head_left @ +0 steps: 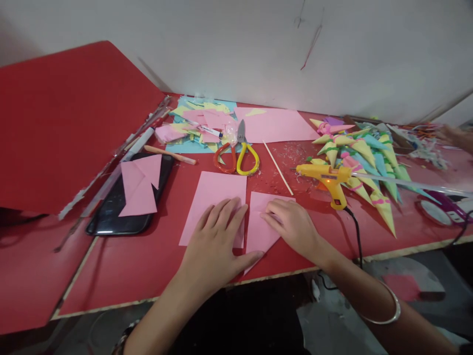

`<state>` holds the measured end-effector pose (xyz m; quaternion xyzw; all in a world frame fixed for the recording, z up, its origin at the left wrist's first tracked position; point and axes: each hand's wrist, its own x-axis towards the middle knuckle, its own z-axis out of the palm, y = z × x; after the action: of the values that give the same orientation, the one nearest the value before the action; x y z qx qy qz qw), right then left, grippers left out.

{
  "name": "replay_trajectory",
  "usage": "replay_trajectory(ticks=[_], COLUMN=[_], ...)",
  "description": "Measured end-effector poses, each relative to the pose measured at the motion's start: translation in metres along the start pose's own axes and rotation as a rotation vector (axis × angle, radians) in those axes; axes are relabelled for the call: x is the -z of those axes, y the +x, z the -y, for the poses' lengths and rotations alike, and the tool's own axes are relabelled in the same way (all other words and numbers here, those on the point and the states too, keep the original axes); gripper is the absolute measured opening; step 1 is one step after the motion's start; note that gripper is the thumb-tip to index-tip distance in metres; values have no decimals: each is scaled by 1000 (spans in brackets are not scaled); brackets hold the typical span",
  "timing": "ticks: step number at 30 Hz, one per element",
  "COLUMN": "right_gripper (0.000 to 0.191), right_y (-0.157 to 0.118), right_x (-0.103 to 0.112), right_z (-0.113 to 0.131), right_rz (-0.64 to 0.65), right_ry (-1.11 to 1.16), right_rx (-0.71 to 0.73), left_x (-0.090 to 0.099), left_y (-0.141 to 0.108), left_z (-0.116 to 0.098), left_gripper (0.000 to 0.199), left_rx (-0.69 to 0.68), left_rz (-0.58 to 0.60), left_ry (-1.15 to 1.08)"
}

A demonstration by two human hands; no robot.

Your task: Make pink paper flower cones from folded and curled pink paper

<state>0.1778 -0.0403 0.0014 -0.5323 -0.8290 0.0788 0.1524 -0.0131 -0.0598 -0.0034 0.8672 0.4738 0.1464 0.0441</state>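
Note:
My left hand (pixel 216 236) lies flat with fingers spread over a pink paper sheet (pixel 210 187). Its thumb reaches across to the lower left edge of a second, folded pink paper (pixel 258 227). Curled fingers of my right hand (pixel 290 222) grip and press this folded paper near its upper right side; the fingertips are partly hidden. Just beyond the sheets rest scissors (pixel 236 153) with one red and one yellow handle. A thin wooden stick (pixel 278 167) lies above my right hand.
A yellow glue gun (pixel 325 177) and several paper cones (pixel 362 158) sit right. Left are a black phone (pixel 129 224) bearing cut pink pieces (pixel 140 190), and a raised red board (pixel 74 118). Paper scraps (pixel 203 118) lie at the back. Another person's hand (pixel 456 138) shows far right.

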Motion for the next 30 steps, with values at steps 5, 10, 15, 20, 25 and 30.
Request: replay_trajectory(ticks=[5,10,15,20,25,30], right_gripper=[20,21,19,18,20,21], right_y=[1,2,3,4,5,6], right_x=[0,1,2,2,3,4], right_z=[1,3,5,5,6,7], right_rz=[-6,4,16,23,17,20], right_ry=[-37,-33,-55,-49,-43,-24], right_rx=[-10,-21,-58,-55,-46,-47], left_x=[0,-1,2,8,12,13], left_y=[0,0,0,2,4,3], left_z=[0,2,3,5,7,7], left_gripper=[80,79,73,62,66,67], left_rx=[-3,-11,-25,-82,-105,-114], left_rz=[9,12,30,159,216,233], left_ry=[-8,-15,-14,-8,-25,-26])
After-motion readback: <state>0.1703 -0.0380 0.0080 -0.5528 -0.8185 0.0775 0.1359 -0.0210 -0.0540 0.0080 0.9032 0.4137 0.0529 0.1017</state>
